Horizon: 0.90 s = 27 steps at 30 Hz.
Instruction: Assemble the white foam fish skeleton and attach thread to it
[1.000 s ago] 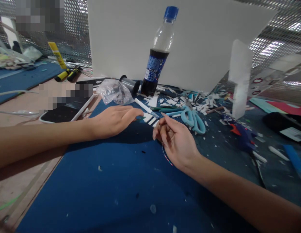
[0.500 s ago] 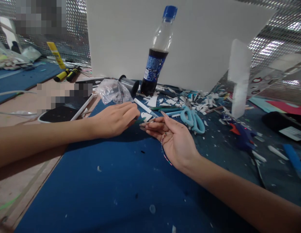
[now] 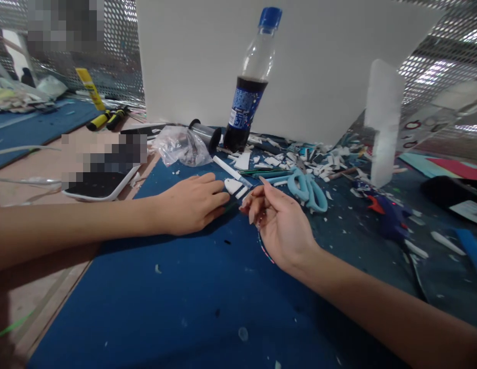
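Observation:
My left hand rests palm down just above the blue mat, its fingers curled under. A sliver of something green shows faintly beneath its fingertips; most of it is hidden. My right hand is turned palm up with the fingers bent inward. A thin multicoloured beaded string hangs from those curled fingers along the palm edge. Between and behind the hands lie small white cut pieces and a white stick. Light blue scissors lie beyond my right hand.
A cola bottle stands before a white board. Around it are a plastic bag, a spool and white scraps. A phone lies left; a glue gun with its cord lies right.
My left hand has moved slightly down and flattened. The right hand's fingers have curled in and drawn away from the left, widening the gap and uncovering white pieces.

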{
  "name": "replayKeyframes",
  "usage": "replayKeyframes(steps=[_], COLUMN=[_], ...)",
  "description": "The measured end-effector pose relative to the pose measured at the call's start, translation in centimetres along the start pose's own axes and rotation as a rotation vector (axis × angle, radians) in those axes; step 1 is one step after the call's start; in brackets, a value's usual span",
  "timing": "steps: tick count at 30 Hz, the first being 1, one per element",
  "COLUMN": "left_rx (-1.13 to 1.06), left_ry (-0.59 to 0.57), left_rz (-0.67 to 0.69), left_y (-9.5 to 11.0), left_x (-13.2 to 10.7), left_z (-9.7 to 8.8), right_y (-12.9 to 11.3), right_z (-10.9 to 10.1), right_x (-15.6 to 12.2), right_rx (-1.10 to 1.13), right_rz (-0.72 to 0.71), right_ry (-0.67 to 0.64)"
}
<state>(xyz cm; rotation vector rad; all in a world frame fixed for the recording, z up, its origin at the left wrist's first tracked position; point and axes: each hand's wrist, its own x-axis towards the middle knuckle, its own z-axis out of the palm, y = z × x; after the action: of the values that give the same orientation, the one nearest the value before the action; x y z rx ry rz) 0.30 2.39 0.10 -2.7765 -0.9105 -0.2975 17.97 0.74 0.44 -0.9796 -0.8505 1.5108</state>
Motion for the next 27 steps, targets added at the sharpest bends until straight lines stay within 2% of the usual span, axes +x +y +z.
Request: replayKeyframes(steps=[6, 11, 16, 21, 24, 27], left_rx=[0.064, -0.041, -0.274, -0.383, -0.561, -0.871], left_ry=[-0.102, -0.110, 0.032, 0.133, 0.132, 0.103], left_rz=[0.094, 0.095, -0.071, -0.141, -0.291, -0.480], left_y=[0.2, 0.1, -0.2, -0.3, -0.5, -0.2], left_x=[0.3, -0.1, -0.8, -1.1, -1.0, -1.0], left_z=[-0.5, -0.7, -0.4, -0.5, -0.9, -1.2], right_y=[0.0, 0.2, 0.2, 0.2, 0.2, 0.3], right_z=[0.0, -0.2, -0.3, -0.2, -0.2, -0.3], right_x=[0.0, 0.1, 0.1, 0.1, 0.0, -0.3], right_rx=[-0.027, -0.038, -0.029, -0.014, -0.033, -0.112], right_rz=[-0.024, -0.051, -0.052, -0.041, -0.060, -0.111], right_ry=[-0.018, -0.045, -0.051, -0.038, -0.055, -0.123])
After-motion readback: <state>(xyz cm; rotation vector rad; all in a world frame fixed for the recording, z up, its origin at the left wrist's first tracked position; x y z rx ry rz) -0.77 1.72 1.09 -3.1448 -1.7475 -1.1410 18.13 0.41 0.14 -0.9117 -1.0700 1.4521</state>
